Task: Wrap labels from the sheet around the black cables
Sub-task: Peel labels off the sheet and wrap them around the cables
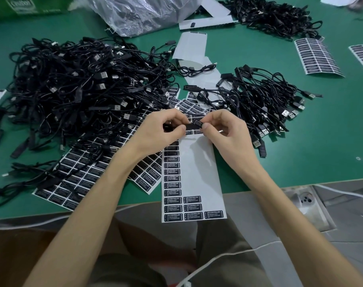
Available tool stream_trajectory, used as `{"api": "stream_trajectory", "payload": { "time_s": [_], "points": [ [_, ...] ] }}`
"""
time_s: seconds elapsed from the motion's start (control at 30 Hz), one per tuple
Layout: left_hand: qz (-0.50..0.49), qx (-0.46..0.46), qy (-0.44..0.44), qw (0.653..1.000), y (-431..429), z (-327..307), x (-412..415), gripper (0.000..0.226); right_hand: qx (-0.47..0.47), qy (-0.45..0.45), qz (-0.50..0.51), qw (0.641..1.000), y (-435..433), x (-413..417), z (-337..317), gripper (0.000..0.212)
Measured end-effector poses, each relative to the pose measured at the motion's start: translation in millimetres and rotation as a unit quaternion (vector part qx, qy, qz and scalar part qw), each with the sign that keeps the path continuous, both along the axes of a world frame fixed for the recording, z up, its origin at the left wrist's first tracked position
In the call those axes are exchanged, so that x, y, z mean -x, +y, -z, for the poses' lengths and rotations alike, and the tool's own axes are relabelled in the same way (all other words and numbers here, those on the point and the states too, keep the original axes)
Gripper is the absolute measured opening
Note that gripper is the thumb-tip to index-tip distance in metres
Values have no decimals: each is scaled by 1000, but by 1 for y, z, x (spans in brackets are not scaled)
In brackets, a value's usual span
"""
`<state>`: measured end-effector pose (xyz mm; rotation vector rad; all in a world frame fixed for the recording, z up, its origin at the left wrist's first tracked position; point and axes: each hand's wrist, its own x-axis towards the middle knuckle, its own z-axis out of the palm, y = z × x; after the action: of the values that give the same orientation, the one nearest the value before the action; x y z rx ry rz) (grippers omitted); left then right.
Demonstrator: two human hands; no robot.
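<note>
Green counter carries a mostly peeled label sheet beneath the hands; left hand and right hand both pinch one label. Right of them lies a smaller, likely finished cable pile; left, a larger tangle awaits.

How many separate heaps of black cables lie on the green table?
3: a large heap at left, a smaller heap right of centre, a far heap at top right. A few stray cables lie between them; the plastic bag may hide more.
</note>
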<state>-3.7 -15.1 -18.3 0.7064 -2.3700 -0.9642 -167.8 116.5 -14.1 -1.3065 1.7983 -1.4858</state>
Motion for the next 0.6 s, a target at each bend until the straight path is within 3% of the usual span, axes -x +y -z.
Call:
{"api": "stream_trajectory", "payload": {
  "time_s": [0.6],
  "points": [
    [4, 50, 10, 999, 0, 2, 0, 28, -47, 98, 41, 993, -4, -3, 0, 10]
  ]
}}
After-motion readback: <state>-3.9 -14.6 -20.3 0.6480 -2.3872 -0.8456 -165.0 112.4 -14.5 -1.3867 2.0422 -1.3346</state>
